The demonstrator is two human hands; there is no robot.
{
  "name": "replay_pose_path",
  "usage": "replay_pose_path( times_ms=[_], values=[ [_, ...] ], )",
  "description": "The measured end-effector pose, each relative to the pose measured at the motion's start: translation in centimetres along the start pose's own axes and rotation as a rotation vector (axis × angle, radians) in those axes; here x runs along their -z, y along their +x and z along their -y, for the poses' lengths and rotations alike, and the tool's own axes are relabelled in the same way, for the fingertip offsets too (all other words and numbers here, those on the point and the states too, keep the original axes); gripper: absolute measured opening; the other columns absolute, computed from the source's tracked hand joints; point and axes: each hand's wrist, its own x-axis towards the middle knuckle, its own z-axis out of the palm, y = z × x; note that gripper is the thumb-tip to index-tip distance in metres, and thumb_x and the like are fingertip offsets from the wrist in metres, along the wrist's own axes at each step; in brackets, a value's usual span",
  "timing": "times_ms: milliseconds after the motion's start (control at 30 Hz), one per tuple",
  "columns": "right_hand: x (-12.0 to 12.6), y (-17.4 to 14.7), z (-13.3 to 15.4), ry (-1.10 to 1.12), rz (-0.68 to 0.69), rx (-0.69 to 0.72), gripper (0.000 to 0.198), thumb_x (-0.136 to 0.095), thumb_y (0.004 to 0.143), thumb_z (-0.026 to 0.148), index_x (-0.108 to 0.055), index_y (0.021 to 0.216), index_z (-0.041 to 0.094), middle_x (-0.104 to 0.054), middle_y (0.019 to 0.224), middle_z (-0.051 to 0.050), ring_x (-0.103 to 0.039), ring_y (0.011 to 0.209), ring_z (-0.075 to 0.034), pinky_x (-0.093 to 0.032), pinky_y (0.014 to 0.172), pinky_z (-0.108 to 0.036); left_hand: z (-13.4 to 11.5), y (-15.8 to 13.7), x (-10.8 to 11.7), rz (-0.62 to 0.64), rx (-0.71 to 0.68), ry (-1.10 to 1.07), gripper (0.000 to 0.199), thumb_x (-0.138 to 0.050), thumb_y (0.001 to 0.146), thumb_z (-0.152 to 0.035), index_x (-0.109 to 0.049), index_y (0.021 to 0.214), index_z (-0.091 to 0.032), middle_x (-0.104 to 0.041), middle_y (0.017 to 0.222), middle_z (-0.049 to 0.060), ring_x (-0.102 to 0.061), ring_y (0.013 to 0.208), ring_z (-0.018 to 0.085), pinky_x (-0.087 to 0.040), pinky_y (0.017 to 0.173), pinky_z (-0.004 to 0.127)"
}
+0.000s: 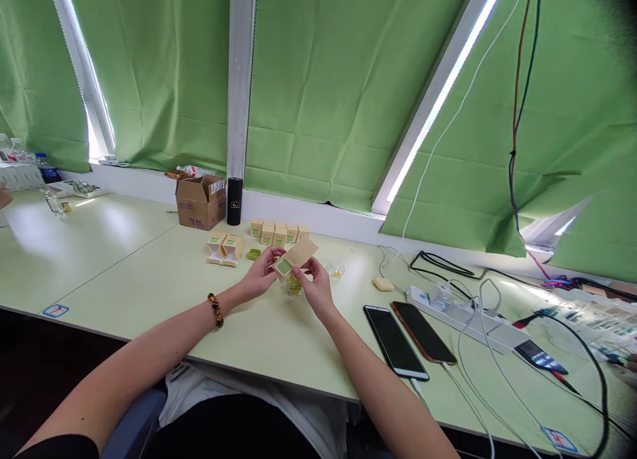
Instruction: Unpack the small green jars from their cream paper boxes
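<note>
A small kraft cardboard box (301, 252) with a green window on its front is held tilted above the table between my two hands. My left hand (261, 273) grips its left end, while the thumb of my right hand (317, 288) presses on its lower right side. Just below the box stands a clear cup (292, 288) with something green in it, partly hidden by my right hand. A small green piece (254, 254) lies left of my fingers. Farther left sit two kraft boxes with raised flaps (231, 250). Several similar boxes (267, 232) stand in rows behind.
A brown carton (199, 203) and a black cylinder (234, 201) stand near the window. Clear dishes (336, 269) lie right of my hands. Two phones (395, 343), a power strip (462, 320) and tangled cables cover the right side. Another person's hand (4, 196) shows far left.
</note>
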Motion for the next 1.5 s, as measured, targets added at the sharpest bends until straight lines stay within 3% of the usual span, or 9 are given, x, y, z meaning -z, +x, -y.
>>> replay_pose_path(
  times_ms=[200,367,533,733,933,1067,1267,1400,1500],
  values=[
    [0.1,0.1,0.1,0.090,-0.030,-0.042,0.049,-0.073,0.085,0.060,-0.069,0.118,0.024,-0.074,0.097,-0.006,-0.066,0.092,-0.025,-0.051,0.084,-0.039,0.6,0.1,0.4,0.043,-0.044,-0.044,0.056,-0.065,0.075,-0.008,-0.058,0.128,-0.026,-0.057,0.131,0.009,-0.055,0.127,0.026,-0.052,0.104,0.044],
    [0.2,0.2,0.0,0.144,-0.041,-0.050,0.049,-0.076,0.083,0.058,-0.068,0.117,0.024,-0.075,0.102,-0.007,-0.067,0.096,-0.025,-0.052,0.089,-0.040,-0.1,-0.2,0.0,0.060,-0.039,-0.025,0.050,-0.072,0.089,-0.028,-0.056,0.137,-0.025,-0.056,0.140,0.013,-0.052,0.135,0.031,-0.048,0.111,0.049],
    [0.2,0.3,0.0,0.192,-0.025,-0.069,0.051,-0.078,0.081,0.057,-0.068,0.119,0.024,-0.076,0.103,-0.007,-0.069,0.098,-0.026,-0.052,0.093,-0.042,0.0,-0.3,-0.2,0.032,-0.047,0.032,0.050,-0.075,0.092,-0.038,-0.058,0.136,-0.025,-0.057,0.141,0.015,-0.053,0.135,0.030,-0.051,0.109,0.046],
    [0.2,0.2,-0.2,0.160,-0.026,-0.064,0.050,-0.079,0.080,0.056,-0.069,0.117,0.024,-0.076,0.099,-0.007,-0.068,0.095,-0.025,-0.053,0.089,-0.041,0.3,-0.2,0.0,0.041,-0.049,0.033,0.045,-0.074,0.090,-0.029,-0.058,0.132,-0.024,-0.060,0.137,0.014,-0.057,0.132,0.029,-0.053,0.106,0.044],
    [0.4,0.3,0.1,0.274,-0.043,-0.089,0.046,-0.078,0.082,0.058,-0.073,0.112,0.024,-0.075,0.095,-0.006,-0.069,0.094,-0.025,-0.053,0.089,-0.040,0.5,-0.1,0.1,0.026,-0.113,0.082,0.053,-0.065,0.080,-0.011,-0.059,0.131,-0.024,-0.062,0.134,0.011,-0.058,0.133,0.027,-0.045,0.117,0.049],
    [0.5,0.3,0.4,0.363,-0.032,-0.115,0.047,-0.082,0.079,0.057,-0.073,0.111,0.024,-0.076,0.096,-0.006,-0.069,0.094,-0.025,-0.054,0.091,-0.040,0.0,-0.5,-0.2,0.018,-0.088,0.223,0.056,-0.065,0.084,-0.014,-0.055,0.137,-0.025,-0.060,0.141,0.013,-0.057,0.134,0.029,-0.052,0.110,0.047],
    [0.2,0.3,0.7,0.384,-0.050,-0.158,0.051,-0.088,0.071,0.058,-0.073,0.107,0.025,-0.078,0.101,-0.007,-0.070,0.097,-0.026,-0.056,0.089,-0.040,-0.3,-0.6,0.0,-0.069,-0.157,0.588,0.045,-0.071,0.091,-0.031,-0.058,0.133,-0.021,-0.068,0.131,0.013,-0.067,0.115,0.027,-0.055,0.103,0.045],
    [0.2,0.4,0.8,0.358,-0.023,-0.178,0.048,-0.085,0.073,0.061,-0.075,0.102,0.024,-0.079,0.108,-0.008,-0.070,0.102,-0.027,-0.055,0.090,-0.040,-0.5,-0.7,0.2,-0.005,-0.199,0.679,0.038,-0.050,0.103,-0.030,-0.059,0.138,-0.020,-0.072,0.128,0.013,-0.069,0.110,0.025,-0.056,0.096,0.041],
    [0.2,0.5,0.5,0.344,-0.017,-0.190,0.051,-0.085,0.072,0.064,-0.075,0.102,0.024,-0.079,0.106,-0.009,-0.071,0.101,-0.028,-0.057,0.088,-0.041,-0.6,-0.8,0.1,-0.035,-0.180,0.692,0.036,-0.044,0.104,-0.026,-0.061,0.136,-0.021,-0.074,0.123,0.011,-0.071,0.104,0.025,-0.057,0.089,0.039]
  ],
)
